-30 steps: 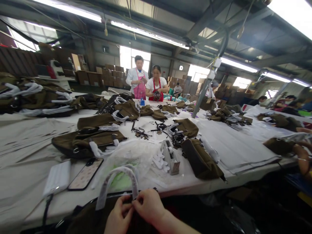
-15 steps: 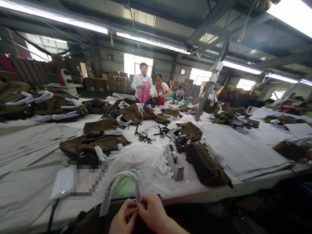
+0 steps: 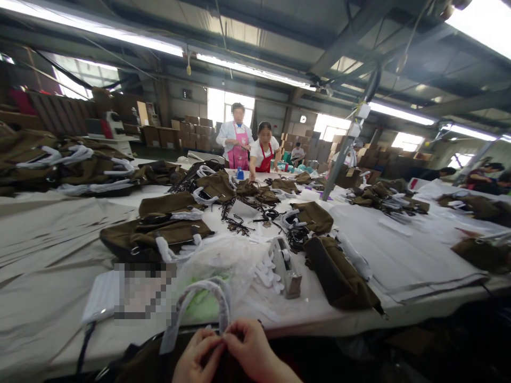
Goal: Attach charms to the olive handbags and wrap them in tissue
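Observation:
A dark brown bag (image 3: 139,361) lies at the bottom edge, its handle (image 3: 199,292) wrapped in white material and standing up in an arch. My left hand (image 3: 199,355) is over the bag with fingers pinched at the foot of the handle. My right hand (image 3: 249,343) meets it there, thumb and index finger pressed together. What the fingertips grip is too small to make out. Behind the handle lie clear plastic and a green item (image 3: 203,304). A grey tape dispenser (image 3: 288,271) stands beyond my right hand, with white gloves or strips (image 3: 266,272) beside it.
Brown bags (image 3: 159,234) lie on the table to the left, another bag (image 3: 339,274) to the right. Black straps (image 3: 238,226) lie mid-table. A metal post (image 3: 339,159) rises from the table. Two people in aprons (image 3: 238,146) are across it.
Both hands have shifted slightly left, still close together at the handle. Across the table, the person in the red apron has lowered an arm to the table. A pale sheet now lies by the straps.

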A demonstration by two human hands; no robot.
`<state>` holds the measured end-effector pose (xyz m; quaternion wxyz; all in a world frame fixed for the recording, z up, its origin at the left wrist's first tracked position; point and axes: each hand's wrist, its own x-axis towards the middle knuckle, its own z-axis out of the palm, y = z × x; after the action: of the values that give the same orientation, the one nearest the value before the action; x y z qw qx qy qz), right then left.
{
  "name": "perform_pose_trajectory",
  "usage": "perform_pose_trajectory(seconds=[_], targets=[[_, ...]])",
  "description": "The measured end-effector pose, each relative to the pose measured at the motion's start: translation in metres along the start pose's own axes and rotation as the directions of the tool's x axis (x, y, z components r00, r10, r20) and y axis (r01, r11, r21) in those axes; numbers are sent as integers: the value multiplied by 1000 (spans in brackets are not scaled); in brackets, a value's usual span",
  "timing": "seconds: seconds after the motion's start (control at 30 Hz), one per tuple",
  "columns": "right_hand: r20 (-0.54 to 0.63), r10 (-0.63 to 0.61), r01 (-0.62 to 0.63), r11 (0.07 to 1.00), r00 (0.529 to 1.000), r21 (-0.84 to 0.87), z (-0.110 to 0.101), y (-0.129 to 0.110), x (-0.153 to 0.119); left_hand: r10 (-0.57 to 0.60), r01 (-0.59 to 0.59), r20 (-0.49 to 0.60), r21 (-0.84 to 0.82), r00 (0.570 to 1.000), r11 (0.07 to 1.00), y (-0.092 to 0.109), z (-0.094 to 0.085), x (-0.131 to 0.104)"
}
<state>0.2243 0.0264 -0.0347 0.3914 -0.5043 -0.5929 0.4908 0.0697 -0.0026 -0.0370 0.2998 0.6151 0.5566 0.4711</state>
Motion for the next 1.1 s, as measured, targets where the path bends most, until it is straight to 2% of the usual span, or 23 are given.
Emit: perform_pose_trajectory(seconds=[0.07,0.13,0.17,0.23,0.3,0.43,0.57,0.63,0.7,0.77,0.83,0.97,1.1], targets=[[77,110,-121,979,991,165,-7,-4,-1,-75,76,12,-73,997,994,4,0,2],[177,180,-225,935,967,274,-17,-8,-4,-201,214,89,-176,976,961,12,-1,5],[223,191,-256,916,956,309,-23,-11,-6,-259,287,146,-236,955,928,17,-2,6],[272,175,-270,891,946,366,-33,-15,-11,-294,341,180,-355,939,871,26,-4,10],[271,170,-269,882,947,387,-41,-17,-14,-341,382,174,-422,924,822,33,-6,13],[214,188,-257,896,958,363,-45,-20,-19,-405,453,202,-448,891,771,41,-12,15],[109,146,-171,948,983,270,-44,-22,-23,-347,419,237,-436,907,796,47,-15,12],[45,52,-57,989,998,133,-44,-25,-25,-301,386,262,-393,917,834,51,-16,9],[27,-96,96,995,995,-22,-45,-30,-28,-259,358,301,-344,918,868,57,-17,6],[69,-220,227,966,973,-126,-46,-35,-31,-222,329,330,-313,917,891,62,-18,4],[131,-275,295,941,952,-167,-46,-39,-34,-184,286,335,-286,924,915,66,-20,2],[199,-281,321,922,939,-214,-45,-42,-37,-95,164,313,-203,945,965,66,-23,1],[230,-296,351,901,927,-255,-45,-40,-36,-45,92,323,-134,945,987,63,-25,1]])
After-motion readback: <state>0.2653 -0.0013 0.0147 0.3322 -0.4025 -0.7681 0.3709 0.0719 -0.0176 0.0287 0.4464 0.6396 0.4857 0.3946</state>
